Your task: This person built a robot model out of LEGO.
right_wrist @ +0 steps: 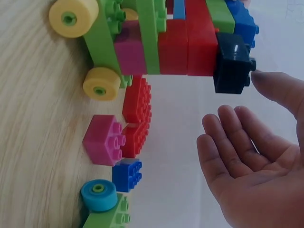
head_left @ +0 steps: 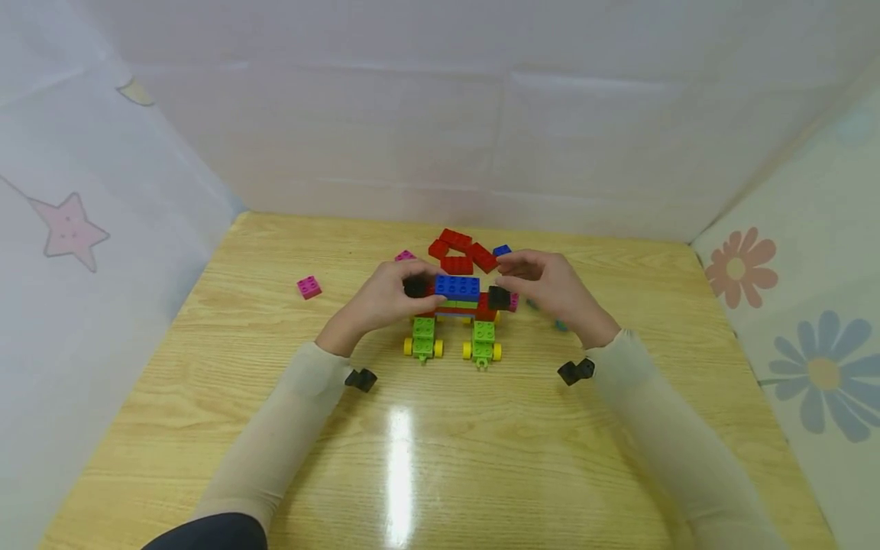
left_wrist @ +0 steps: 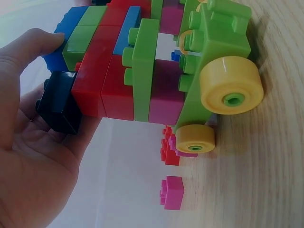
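Note:
A toy-brick structure on green wheeled bases (head_left: 484,336) with yellow wheels (left_wrist: 231,85) stands between both hands. Red, purple and green bricks form its layers, topped by a long blue brick (head_left: 457,287). My left hand (head_left: 381,296) pinches this blue brick, its thumb on the near side and fingers reaching behind. Beside that palm sits a black brick (left_wrist: 59,102) on the structure's left end. At the right end is another black brick (right_wrist: 232,62). My right hand (head_left: 550,284) is next to it, with fingers loosely bent and holding nothing; its thumb tip is close to the studs.
Several red bricks (head_left: 457,265) lie behind the structure. A pink brick (head_left: 309,287) lies apart on the left. Toward the right are a small blue brick (right_wrist: 126,175), a pink brick (right_wrist: 100,141) and a green base with a teal wheel (right_wrist: 99,195). Cloth walls surround the wooden table (head_left: 481,458).

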The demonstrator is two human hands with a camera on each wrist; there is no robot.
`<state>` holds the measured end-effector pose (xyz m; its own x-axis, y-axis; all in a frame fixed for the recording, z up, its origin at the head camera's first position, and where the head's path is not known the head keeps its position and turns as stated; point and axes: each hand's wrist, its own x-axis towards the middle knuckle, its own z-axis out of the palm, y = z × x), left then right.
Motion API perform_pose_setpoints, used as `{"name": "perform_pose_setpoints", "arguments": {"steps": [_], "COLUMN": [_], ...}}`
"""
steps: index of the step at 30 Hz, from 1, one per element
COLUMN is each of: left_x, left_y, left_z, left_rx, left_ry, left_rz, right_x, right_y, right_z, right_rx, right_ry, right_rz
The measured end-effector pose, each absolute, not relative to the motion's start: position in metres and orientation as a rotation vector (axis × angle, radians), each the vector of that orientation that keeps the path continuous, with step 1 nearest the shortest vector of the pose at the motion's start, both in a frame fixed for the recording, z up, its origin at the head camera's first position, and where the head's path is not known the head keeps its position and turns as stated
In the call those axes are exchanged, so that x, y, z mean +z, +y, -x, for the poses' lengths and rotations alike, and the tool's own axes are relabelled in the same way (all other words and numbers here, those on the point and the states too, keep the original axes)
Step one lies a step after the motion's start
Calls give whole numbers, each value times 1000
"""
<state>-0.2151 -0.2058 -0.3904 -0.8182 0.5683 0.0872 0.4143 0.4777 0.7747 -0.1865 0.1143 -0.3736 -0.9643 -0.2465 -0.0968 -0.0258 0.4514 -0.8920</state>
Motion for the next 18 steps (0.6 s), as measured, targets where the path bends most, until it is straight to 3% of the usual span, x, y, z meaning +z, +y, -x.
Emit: {"name": "perform_pose_setpoints", "arguments": {"steps": [18], "left_x": [-389], "left_y": [-206], "left_z": [214], "left_rx": [1264], "left_ry": [2525], "left_rz": [-849], "right_x": [-403], "right_y": [132], "right_z": [213], "right_rx": [-1515], "right_ry": [2535], "right_rz": [13]}}
